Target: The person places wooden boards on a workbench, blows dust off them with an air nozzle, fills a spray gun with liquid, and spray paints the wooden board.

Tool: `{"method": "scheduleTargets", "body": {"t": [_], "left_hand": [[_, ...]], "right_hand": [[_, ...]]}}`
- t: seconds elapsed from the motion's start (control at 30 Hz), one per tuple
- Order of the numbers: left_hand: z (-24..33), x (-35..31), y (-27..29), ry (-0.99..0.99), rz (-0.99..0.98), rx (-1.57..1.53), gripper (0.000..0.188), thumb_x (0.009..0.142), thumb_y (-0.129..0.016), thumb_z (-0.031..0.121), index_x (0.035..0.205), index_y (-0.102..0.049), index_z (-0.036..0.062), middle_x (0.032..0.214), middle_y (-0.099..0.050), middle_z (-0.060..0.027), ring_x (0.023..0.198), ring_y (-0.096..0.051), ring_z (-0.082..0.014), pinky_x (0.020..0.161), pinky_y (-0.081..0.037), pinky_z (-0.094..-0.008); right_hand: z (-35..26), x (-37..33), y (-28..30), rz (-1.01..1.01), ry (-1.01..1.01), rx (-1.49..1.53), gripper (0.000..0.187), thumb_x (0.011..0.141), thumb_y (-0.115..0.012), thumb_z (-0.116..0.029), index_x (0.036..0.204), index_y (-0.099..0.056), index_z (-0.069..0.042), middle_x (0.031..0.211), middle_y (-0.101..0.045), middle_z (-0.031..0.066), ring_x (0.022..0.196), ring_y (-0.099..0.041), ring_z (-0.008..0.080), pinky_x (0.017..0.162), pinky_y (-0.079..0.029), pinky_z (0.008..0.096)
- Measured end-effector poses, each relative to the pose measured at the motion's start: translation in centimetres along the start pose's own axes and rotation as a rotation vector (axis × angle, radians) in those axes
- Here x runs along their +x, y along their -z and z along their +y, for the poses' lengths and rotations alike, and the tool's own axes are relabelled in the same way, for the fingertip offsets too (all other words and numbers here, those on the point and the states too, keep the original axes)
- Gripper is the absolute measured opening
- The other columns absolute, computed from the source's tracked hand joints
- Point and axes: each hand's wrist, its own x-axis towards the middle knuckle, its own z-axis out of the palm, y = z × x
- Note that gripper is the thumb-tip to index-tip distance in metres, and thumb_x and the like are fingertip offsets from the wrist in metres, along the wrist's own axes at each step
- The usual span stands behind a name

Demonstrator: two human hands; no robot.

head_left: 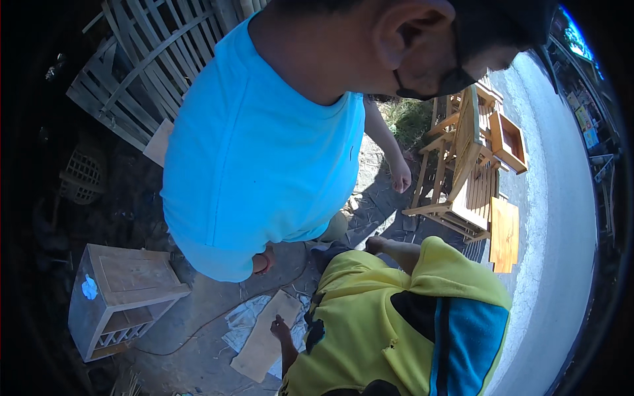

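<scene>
Our left hand [281, 328] is lying over a flat, tan, rectangular wooden board [261, 344]; its grip we cannot tell.

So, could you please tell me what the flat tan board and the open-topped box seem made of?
Flat tan board: probably wood or plywood, seemingly unfinished, given its pale, matte face.
Open-topped box: likely wood, probably stained or varnished, given its warm orange-brown colour.

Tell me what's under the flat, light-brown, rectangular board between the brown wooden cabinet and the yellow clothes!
Crumpled, thin, whitish sheeting pokes out on both long sides of the board. The board covers whatever lies beneath its middle, so that part can't be seen.
</scene>
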Motion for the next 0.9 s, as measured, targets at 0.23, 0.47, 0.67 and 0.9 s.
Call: {"method": "scheduleTargets", "body": {"t": [0.23, 0.47, 0.67, 0.9], "left_hand": [[2.9, 3.2, -1.1, 0.048, -0.290, -0.002, 0.028, 0.092, -0.071, 0.027, 0.096, -0.072, -0.0002, 0.091, -0.075, -0.0180, 0.082, -0.073, -0.0328, 0.077, -0.057, -0.0456], [5.4, 9.1, 0.6, -0.068, -0.446, 0.021, 0.020, 0.086, -0.074, 0.012, 0.102, -0.068, 0.0007, 0.090, -0.073, -0.0141, 0.077, -0.071, -0.0276, 0.069, -0.058, -0.0408], [9.4, 17.8, 4.7, -0.194, -0.518, -0.075, 0.028, 0.082, -0.077, -0.001, 0.107, -0.065, 0.0016, 0.090, -0.071, -0.0108, 0.072, -0.070, -0.0231, 0.062, -0.060, -0.0366], [10.9, 22.3, 10.6, -0.218, -0.565, 0.087, 0.036, 0.080, -0.077, -0.009, 0.110, -0.064, 0.0030, 0.092, -0.071, -0.0105, 0.070, -0.070, -0.0196, 0.056, -0.060, -0.0324]], "right_hand": [[1.5, -1.5, -3.5, 0.033, -0.347, 0.329, 0.048, 0.088, -0.074, -0.049, 0.103, -0.080, -0.004, 0.108, -0.078, 0.0197, 0.104, -0.075, 0.0365, 0.091, -0.059, 0.0452], [-3.9, -5.9, -5.6, 0.056, -0.535, 0.581, 0.047, 0.089, -0.073, -0.048, 0.103, -0.080, -0.003, 0.108, -0.077, 0.0203, 0.103, -0.075, 0.0371, 0.089, -0.059, 0.0456], [-11.2, -8.7, -13.3, 0.059, -0.634, 0.656, 0.043, 0.091, -0.069, -0.044, 0.102, -0.081, -0.004, 0.108, -0.077, 0.0210, 0.100, -0.075, 0.0382, 0.087, -0.060, 0.0468], [-15.8, -4.7, -23.8, 0.142, -0.526, 0.585, 0.040, 0.093, -0.066, -0.042, 0.102, -0.081, -0.006, 0.108, -0.077, 0.0214, 0.099, -0.075, 0.0391, 0.086, -0.061, 0.0480]]}}
